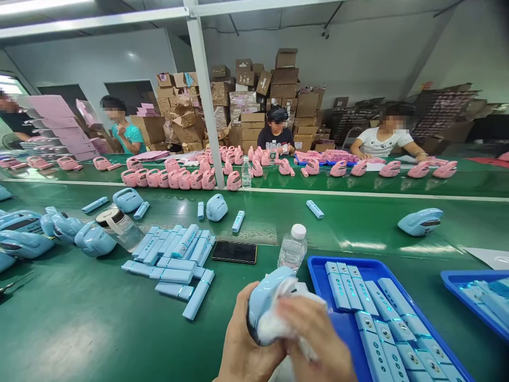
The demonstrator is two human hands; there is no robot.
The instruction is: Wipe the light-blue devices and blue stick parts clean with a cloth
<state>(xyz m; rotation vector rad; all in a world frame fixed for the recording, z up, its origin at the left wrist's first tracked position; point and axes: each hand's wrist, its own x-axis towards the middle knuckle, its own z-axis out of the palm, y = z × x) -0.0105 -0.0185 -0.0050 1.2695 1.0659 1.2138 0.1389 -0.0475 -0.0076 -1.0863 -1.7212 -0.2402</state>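
The person's left hand gripped a blue casing in curled fingers above the counter; the right hand, blurred, held a white cloth against the casing, its fingers bunched over the cloth. To the right lay a blue tray of slim units; to the left, piled blue bars. Beyond stood a clear bottle and, farther off, rows of pink casings
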